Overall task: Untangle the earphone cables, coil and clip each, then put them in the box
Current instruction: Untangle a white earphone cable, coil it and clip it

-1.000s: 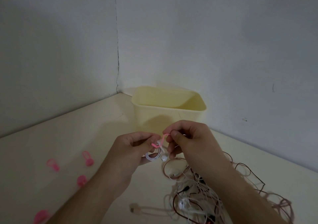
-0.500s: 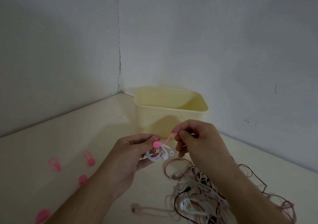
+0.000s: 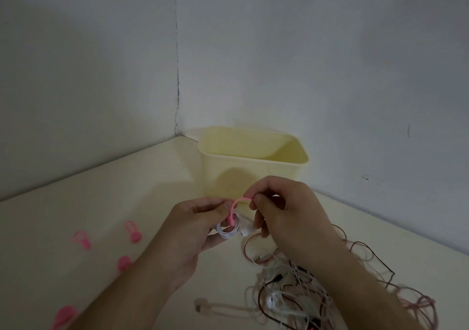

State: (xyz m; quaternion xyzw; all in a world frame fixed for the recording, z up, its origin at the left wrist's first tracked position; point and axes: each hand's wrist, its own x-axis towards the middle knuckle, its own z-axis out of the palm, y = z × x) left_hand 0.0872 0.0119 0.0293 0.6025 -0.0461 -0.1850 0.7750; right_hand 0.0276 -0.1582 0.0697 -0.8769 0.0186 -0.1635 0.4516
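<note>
Pink clip [image 3: 234, 209] now bent over white coil [image 3: 228, 230].

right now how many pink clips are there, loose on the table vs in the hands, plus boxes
pink clips loose on the table: 4
pink clip in the hands: 1, pinched by the right hand over the white coil held in the left hand
yellow boxes: 1
total: 6
</note>
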